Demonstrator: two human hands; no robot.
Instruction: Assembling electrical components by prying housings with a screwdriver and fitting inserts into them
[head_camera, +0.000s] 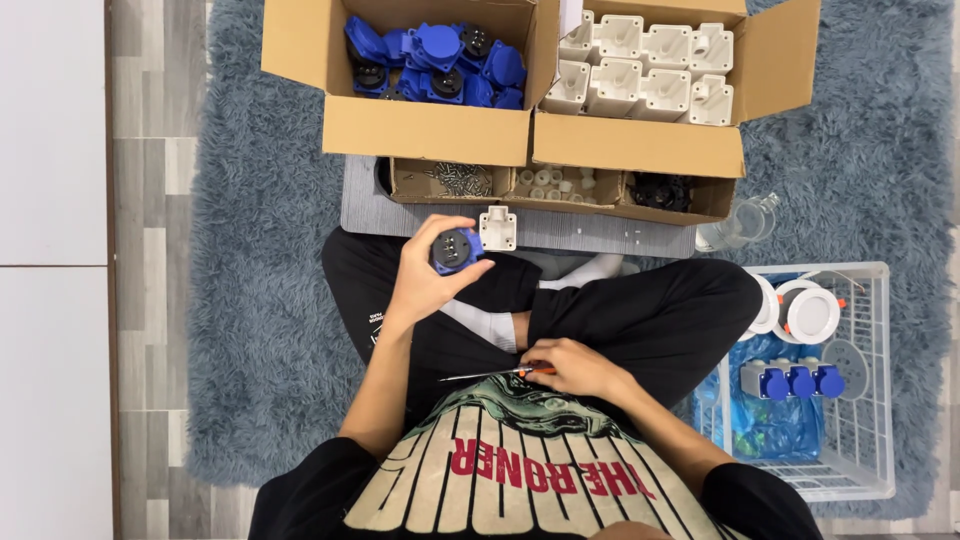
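My left hand (425, 272) holds a blue socket part (456, 249) up in front of me, its dark face turned toward the camera. Just beyond it, a white plastic base (498, 228) lies on the grey board (600, 232). My right hand (573, 367) rests on my lap, gripping an orange-handled screwdriver (495, 374) whose metal shaft points left. I sit cross-legged in black trousers on a blue-grey rug.
An open cardboard box of blue socket parts (430, 55) stands far left, a box of white bases (645, 65) beside it. A low tray (560, 185) holds screws and small parts. A white wire basket (850, 380) with assembled sockets stands at right, near a clear jug (745, 222).
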